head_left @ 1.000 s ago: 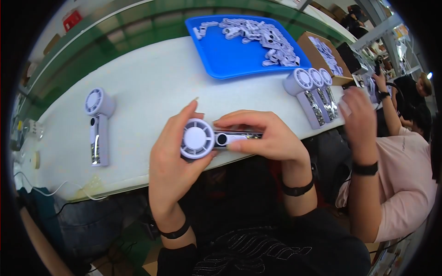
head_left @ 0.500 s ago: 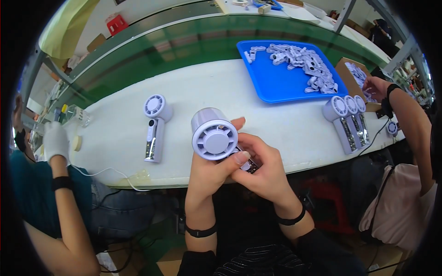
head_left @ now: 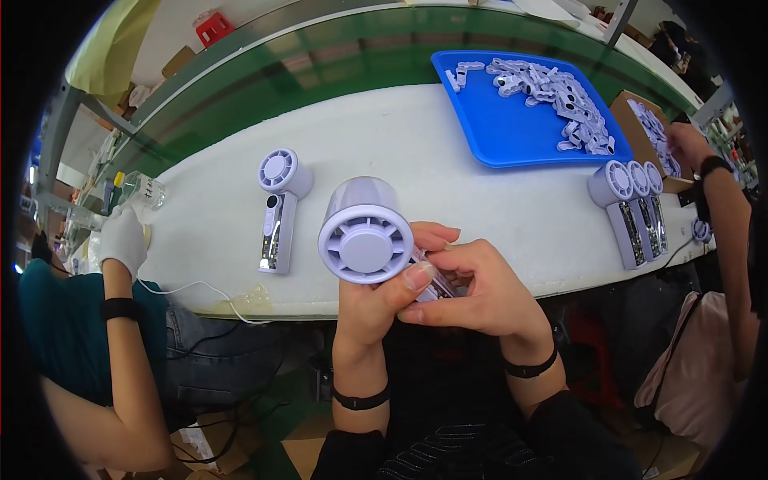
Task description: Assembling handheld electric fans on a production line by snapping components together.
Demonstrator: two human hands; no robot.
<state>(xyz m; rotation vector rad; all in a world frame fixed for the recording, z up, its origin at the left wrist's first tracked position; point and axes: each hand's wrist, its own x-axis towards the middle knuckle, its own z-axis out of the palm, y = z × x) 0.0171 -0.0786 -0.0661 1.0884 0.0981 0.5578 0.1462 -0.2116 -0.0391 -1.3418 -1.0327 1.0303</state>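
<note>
A lavender handheld fan (head_left: 366,242) is held in front of me, its round slotted end facing me and its handle pointing down to the right. My left hand (head_left: 370,308) is closed around it below the head, thumb along the handle. My right hand (head_left: 496,292) grips the handle, thumb and fingers on either side of its open face, where circuit parts show; the fingers partly hide it. On the white table to the left lies another fan (head_left: 278,210) with its handle's inside exposed.
A blue tray (head_left: 504,136) holds many small lavender parts. Right of it stand several fans (head_left: 628,212) in a row and a cardboard box (head_left: 640,120) of parts, with a co-worker's hand (head_left: 690,148). At left are a co-worker's gloved hand (head_left: 124,240) and a white cable (head_left: 200,286).
My right hand has shifted a little rightward along the handle, its fingers now less bunched. The fan's head has tilted slightly and appears larger. The whole view has shifted somewhat.
</note>
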